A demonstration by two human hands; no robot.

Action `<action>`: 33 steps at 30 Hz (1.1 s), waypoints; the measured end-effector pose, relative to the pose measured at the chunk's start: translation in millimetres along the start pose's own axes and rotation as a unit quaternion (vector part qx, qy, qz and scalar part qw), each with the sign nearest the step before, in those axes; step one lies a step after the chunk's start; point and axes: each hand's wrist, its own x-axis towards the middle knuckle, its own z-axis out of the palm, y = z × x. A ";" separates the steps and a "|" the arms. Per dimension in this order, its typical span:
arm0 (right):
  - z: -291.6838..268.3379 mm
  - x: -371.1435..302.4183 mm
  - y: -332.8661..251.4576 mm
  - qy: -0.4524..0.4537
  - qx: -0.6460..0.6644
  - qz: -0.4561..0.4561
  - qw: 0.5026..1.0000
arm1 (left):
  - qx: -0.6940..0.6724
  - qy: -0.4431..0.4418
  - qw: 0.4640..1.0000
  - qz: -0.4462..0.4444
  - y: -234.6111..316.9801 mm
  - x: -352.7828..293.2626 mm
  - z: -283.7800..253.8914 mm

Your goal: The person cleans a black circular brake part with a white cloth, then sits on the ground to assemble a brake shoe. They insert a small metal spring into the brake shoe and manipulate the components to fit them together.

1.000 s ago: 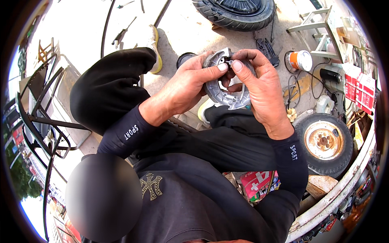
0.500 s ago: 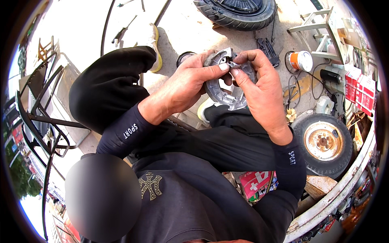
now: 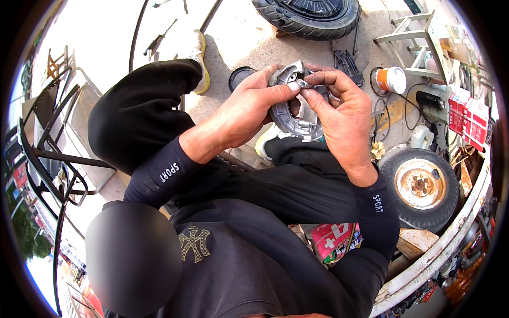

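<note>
A silver pair of curved drum brake shoes (image 3: 284, 121) is held up above my lap, forming a ring. My left hand (image 3: 241, 108) grips its left side, with the thumb pressed near the top gap. From the right, my right hand (image 3: 344, 119) pinches a small shiny metal piece (image 3: 303, 84) between thumb and forefinger, at that gap by the left thumb tip. Whether the piece is joined to the shoes, I cannot tell. Fingers of both hands hide parts of the ring, mostly its right side.
A black tyre (image 3: 313, 21) lies on the ground ahead. At right are a wooden stool (image 3: 416, 40), an orange and white tub (image 3: 391, 80), a red and white box (image 3: 467, 117) and a small rusty-rimmed wheel (image 3: 421, 185). A screwdriver (image 3: 159, 40) and black round dish (image 3: 241, 78) lie left.
The small metal piece now shows more clearly between my fingertips. My right fingers have shifted slightly, and the right part of the brake shoes has turned further behind them.
</note>
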 end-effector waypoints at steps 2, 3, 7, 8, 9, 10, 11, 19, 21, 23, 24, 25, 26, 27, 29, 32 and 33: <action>1.6 -0.5 -4.1 0.003 0.009 0.012 1.000 | -0.017 0.021 1.000 0.004 -2.8 0.3 -0.9; 1.9 -0.8 -4.8 0.004 0.006 0.013 1.000 | -0.026 0.031 0.999 0.005 -3.7 0.4 -1.2; 1.9 -1.2 -3.5 0.009 -0.020 -0.004 1.000 | -0.012 0.015 1.000 0.006 -2.5 -1.3 -1.1; 1.8 -0.9 -2.7 0.011 -0.031 -0.013 0.999 | -0.015 0.017 1.000 0.006 -2.5 -1.2 -0.8; 2.1 -1.2 -3.1 0.014 -0.029 -0.008 0.999 | -0.017 0.019 1.000 0.006 -2.5 -1.2 -0.6; 2.8 -1.8 -4.0 0.017 -0.026 -0.003 1.000 | -0.016 0.025 1.000 0.005 -1.8 -1.7 0.0; 3.1 -2.3 -4.6 0.020 -0.024 0.001 1.000 | -0.014 0.030 0.999 0.004 -0.7 -2.6 1.0; 0.0 -3.8 -1.3 0.018 -0.138 -0.076 0.987 | -0.038 0.065 0.997 -0.026 0.1 -4.4 1.0; 0.6 -3.1 -2.1 0.021 -0.140 -0.079 0.987 | -0.033 0.061 0.997 -0.028 1.9 -5.0 2.5; 1.8 -2.2 -2.7 0.022 -0.124 -0.078 0.989 | -0.036 0.056 0.997 -0.027 1.4 -4.5 2.0; 1.5 -2.3 -2.1 0.021 -0.118 -0.075 0.990 | -0.037 0.053 0.998 -0.026 1.0 -4.2 1.5; 0.8 -2.6 -1.1 0.019 -0.112 -0.073 0.991 | -0.045 0.046 0.998 -0.024 0.6 -3.8 1.0; 0.6 -2.9 -0.3 0.017 -0.106 -0.071 0.992 | -0.052 0.040 0.998 -0.022 -0.1 -3.4 0.2; 1.1 -2.7 -0.6 0.015 -0.092 -0.064 0.994 | -0.060 0.035 0.997 -0.019 -0.7 -3.0 -0.4; 2.1 -2.3 -1.7 0.010 -0.065 -0.050 0.997 | -0.066 0.036 0.997 -0.017 -1.9 -2.3 -1.3; 2.4 -2.2 -2.0 0.010 -0.077 -0.061 0.995 | -0.069 0.036 0.997 -0.015 -1.1 -3.3 1.5; 2.7 -2.2 -4.2 0.006 -0.065 -0.050 0.997 | -0.069 0.036 0.997 -0.014 -0.5 -3.6 2.4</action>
